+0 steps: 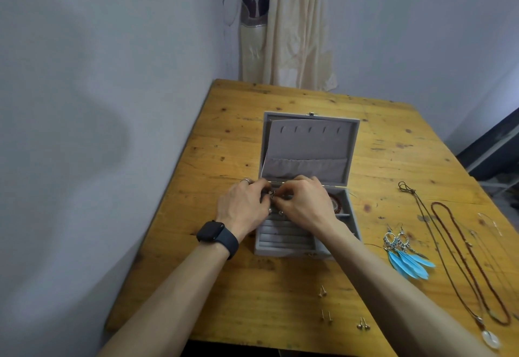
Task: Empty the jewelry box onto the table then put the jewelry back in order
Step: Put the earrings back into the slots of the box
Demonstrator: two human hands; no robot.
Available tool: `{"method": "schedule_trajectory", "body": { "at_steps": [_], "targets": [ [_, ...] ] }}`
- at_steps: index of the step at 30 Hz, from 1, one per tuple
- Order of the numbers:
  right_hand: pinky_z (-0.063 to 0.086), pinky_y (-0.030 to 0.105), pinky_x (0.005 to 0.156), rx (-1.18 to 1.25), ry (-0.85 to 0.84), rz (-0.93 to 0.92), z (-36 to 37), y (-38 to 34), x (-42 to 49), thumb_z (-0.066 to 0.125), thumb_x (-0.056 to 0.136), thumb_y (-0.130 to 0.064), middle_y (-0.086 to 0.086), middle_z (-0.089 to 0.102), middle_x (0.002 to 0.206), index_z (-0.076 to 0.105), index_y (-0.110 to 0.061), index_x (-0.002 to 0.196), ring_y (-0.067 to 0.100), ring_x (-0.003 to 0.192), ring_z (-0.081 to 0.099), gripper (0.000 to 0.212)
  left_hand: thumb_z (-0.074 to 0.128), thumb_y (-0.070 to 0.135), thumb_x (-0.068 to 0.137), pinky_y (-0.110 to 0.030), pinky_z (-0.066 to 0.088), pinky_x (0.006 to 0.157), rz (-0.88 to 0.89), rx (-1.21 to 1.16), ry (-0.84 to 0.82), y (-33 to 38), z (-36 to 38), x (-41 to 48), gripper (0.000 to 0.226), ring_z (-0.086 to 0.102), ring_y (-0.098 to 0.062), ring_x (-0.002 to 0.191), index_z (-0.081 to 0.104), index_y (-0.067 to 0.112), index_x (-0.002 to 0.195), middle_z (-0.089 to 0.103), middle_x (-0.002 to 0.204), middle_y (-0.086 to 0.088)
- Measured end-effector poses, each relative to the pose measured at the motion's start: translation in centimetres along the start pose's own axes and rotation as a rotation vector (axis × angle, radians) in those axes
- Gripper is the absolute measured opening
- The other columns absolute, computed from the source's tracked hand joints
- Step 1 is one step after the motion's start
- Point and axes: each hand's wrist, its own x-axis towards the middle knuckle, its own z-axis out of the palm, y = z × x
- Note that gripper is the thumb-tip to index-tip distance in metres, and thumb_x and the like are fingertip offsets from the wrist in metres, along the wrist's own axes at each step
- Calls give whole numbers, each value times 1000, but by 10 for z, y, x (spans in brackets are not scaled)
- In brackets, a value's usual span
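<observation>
Over the knotty wooden tabletop [393, 137] set against pale walls [112, 75], working with left hand [243, 206] and right hand [306, 205] close together, fingertips curled and apparently pinching one tiny stud [271, 194] between them inside the open grey jewelry box [309, 143] at mid-tabletop. Judging it as nearly weightless, stiff, slick and easy to drop — taking it best by the head, post pointing down, and seating it gently. Keeping wrists clear of the loose studs [325, 314] near the front edge and of the feather earrings [407, 258] and necklaces [463, 244] on the right, finding freer room left of the box.
</observation>
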Motion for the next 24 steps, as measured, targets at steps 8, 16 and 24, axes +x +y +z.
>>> {"method": "schedule_trajectory", "body": {
  "at_steps": [8, 16, 24],
  "targets": [
    [47, 32, 78, 70, 98, 14, -13, 9, -12, 60, 93, -42, -5, 67, 108, 76, -29, 104, 16, 99, 53, 23, 49, 40, 99, -32, 53, 78, 3, -59, -14, -2, -3, -9, 33, 59, -21, 111, 56, 37, 131, 59, 128, 2],
    [49, 24, 80, 303, 227, 12, -45, 30, -88, 70, 90, -31, -15, 66, 98, 74, -30, 103, -1, 93, 55, 13, 64, 29, 92, -24, 50, 78, 128, -142, 201, 8, -10, -62, 27, 51, -14, 112, 67, 28, 119, 58, 122, 5],
    [43, 21, 76, 274, 223, 80, -42, 56, -169, 79, 82, -31, -23, 66, 83, 74, -34, 93, 4, 87, 54, 12, 67, 36, 87, -29, 54, 74, 176, -226, 142, 41, 19, -125, 14, 55, -8, 96, 70, 36, 100, 62, 100, 17]
  ]
}}
